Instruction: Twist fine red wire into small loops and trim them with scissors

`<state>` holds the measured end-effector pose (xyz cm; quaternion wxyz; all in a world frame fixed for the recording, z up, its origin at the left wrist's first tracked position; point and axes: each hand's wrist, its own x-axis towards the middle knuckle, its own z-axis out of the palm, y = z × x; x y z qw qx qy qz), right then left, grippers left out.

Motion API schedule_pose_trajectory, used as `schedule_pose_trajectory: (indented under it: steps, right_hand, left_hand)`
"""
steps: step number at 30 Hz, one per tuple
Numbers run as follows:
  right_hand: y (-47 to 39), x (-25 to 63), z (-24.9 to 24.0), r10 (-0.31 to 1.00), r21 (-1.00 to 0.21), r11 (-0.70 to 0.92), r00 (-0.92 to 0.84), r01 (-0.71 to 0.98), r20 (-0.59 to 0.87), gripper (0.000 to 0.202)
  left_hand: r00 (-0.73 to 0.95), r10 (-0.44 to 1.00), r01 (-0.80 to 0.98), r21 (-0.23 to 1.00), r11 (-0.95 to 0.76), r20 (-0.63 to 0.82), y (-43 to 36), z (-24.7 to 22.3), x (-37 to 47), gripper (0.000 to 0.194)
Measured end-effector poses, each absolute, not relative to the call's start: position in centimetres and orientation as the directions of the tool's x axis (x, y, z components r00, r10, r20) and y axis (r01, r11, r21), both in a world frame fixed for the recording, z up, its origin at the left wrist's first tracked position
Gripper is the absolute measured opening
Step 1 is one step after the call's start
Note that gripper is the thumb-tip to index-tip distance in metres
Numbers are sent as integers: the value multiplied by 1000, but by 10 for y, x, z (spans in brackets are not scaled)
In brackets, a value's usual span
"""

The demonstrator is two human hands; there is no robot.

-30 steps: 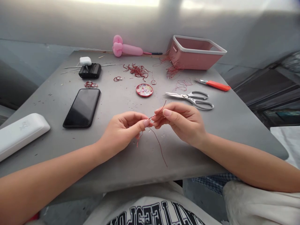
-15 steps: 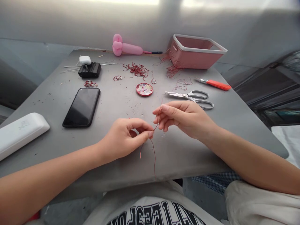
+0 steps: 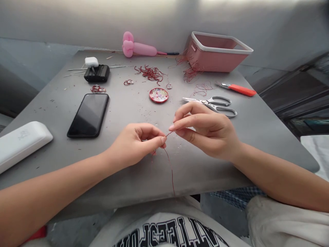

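Observation:
A thin dark red cord hangs below my left hand, which pinches it between thumb and forefinger. A short stretch of the cord runs from there up to my right hand, whose thumb and fingertips are closed on it. The two hands are a small gap apart over the front part of the grey table. Behind them lies a round red-rimmed dish of small pale and coloured beads. Silver scissors lie just beyond my right hand, partly covered by it.
On the grey table are a black phone, a white case, a black device, red cord pieces and a red-handled cutter. A pink basket and a pink balloon stand at the back.
My right hand has turned and its thumb and fingertips have come together on the cord, close to my left hand. The cord between the hands now slants low instead of rising steeply.

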<state>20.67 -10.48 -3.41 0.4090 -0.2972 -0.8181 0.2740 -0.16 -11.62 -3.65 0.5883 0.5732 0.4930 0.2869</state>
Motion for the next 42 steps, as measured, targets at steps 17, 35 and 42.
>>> schedule_pose_trajectory:
  steps: [17,35,42]
  right_hand:
    - [-108,209,-47,354,-83,845,-438,528,826,28]
    - [-94,208,-45,703,-804,586,-554,96,446,13]
    - [-88,213,-46,317,-252,948,-629,194,710,30]
  left_hand:
    - [206,970,77,990,116,-130,-115,-33,-2,13]
    - [506,856,-114,976,187,-105,-111,-41,-9,5]
    - [711,640,-3,909,417,-291,-112,-39,-7,7]
